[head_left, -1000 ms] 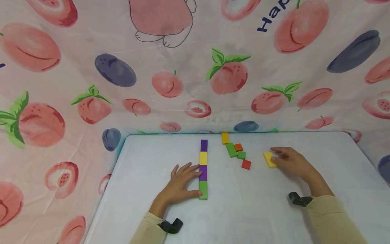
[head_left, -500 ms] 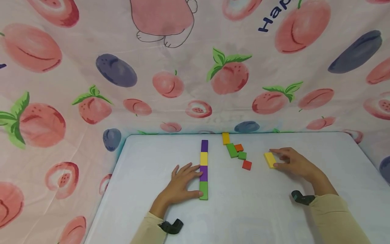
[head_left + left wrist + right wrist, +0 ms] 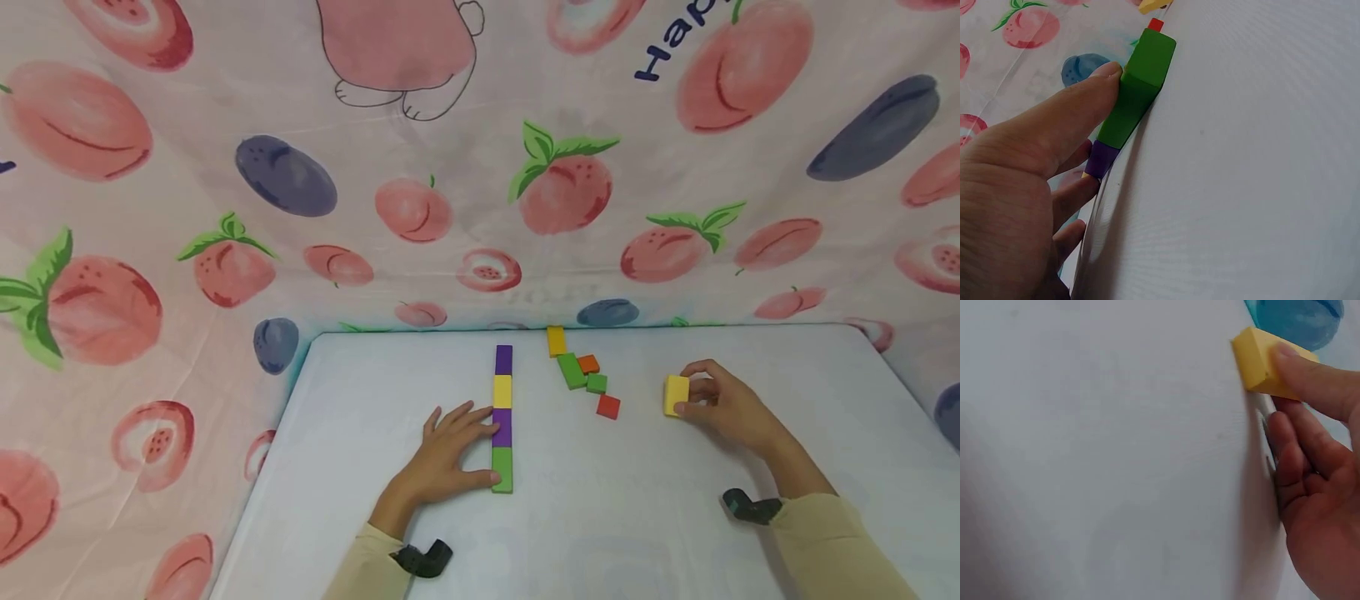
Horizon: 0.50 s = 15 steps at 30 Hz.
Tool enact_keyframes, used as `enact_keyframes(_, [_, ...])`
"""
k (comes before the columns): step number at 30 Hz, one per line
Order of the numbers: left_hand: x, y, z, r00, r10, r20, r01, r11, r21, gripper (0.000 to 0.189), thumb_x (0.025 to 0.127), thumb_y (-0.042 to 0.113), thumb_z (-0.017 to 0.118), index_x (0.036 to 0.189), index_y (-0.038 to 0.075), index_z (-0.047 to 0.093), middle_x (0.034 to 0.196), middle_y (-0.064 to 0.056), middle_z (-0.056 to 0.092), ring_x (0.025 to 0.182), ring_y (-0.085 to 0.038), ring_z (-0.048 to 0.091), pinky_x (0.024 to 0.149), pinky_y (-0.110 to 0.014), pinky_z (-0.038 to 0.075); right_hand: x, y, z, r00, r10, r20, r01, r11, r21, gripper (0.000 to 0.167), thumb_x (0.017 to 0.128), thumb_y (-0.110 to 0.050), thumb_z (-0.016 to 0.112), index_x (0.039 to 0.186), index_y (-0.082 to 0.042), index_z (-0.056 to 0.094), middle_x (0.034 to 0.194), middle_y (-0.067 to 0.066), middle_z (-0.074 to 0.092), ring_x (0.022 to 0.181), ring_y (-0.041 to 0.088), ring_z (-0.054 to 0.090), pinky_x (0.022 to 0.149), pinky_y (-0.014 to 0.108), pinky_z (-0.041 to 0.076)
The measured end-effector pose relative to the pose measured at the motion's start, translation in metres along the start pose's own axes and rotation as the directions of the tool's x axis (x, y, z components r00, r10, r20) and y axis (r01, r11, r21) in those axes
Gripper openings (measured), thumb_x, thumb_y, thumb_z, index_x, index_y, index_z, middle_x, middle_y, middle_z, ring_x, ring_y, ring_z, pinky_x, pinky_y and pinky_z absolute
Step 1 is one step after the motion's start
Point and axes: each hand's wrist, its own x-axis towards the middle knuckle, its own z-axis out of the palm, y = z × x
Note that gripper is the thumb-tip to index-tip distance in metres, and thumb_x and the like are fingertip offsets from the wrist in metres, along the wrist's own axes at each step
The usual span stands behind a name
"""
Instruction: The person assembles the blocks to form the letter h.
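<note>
A straight row of blocks stands left of the table's middle: a purple block (image 3: 504, 360) at the far end, then a yellow block (image 3: 502, 392), a second purple block (image 3: 502, 427) and, nearest, a green block (image 3: 502, 469). My left hand (image 3: 442, 467) touches the row's left side with spread, fairly straight fingers. Its thumb (image 3: 1088, 94) lies against the green block, fingertips at the nearer purple one. Over on the right, my right hand (image 3: 731, 408) pinches a separate yellow block (image 3: 1266, 362) between thumb and fingers.
Between the row and my right hand lie loose blocks: a yellow-orange one (image 3: 556, 341) at the back edge, a green one (image 3: 572, 372), an orange one (image 3: 588, 364), a small green one (image 3: 597, 383) and a red one (image 3: 608, 407). A fruit-print cloth (image 3: 420, 158) hangs behind the white table (image 3: 585, 517).
My right hand has taken a firmer pinch on the separate yellow block and turned it more upright, shifting it slightly right. My left hand and the row have stayed put.
</note>
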Motion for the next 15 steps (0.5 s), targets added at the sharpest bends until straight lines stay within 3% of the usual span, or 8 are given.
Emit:
enact_keyframes(4, [0.000,0.001,0.000,1.000,0.001,0.001,-0.001,1.000,0.000,0.068,0.086,0.060,0.072,0.144,0.029,0.056,0.164,0.009,0.038,0.158,-0.022,0.019,0.124,-0.061,-0.003,-0.003,-0.003,0.001,0.998,0.042,-0.045,-0.039,0.997,0.069,0.051,0.094,-0.030,0.076,0.132,-0.010,0.049,0.114,0.020,0.073,0.095,0.008,0.063,0.076,0.017,0.048])
enact_keyframes(15, [0.000,0.002,-0.001,1.000,-0.012,0.004,0.012,1.000,-0.002,0.068,0.085,0.060,0.073,0.144,0.029,0.057,0.164,0.009,0.039,0.158,-0.021,0.019,0.124,-0.061,-0.003,-0.020,-0.039,0.025,0.987,0.160,-0.007,-0.153,0.952,0.266,0.057,0.092,-0.039,0.076,0.134,-0.012,0.048,0.124,0.019,0.068,0.094,0.006,0.068,0.076,0.023,0.056])
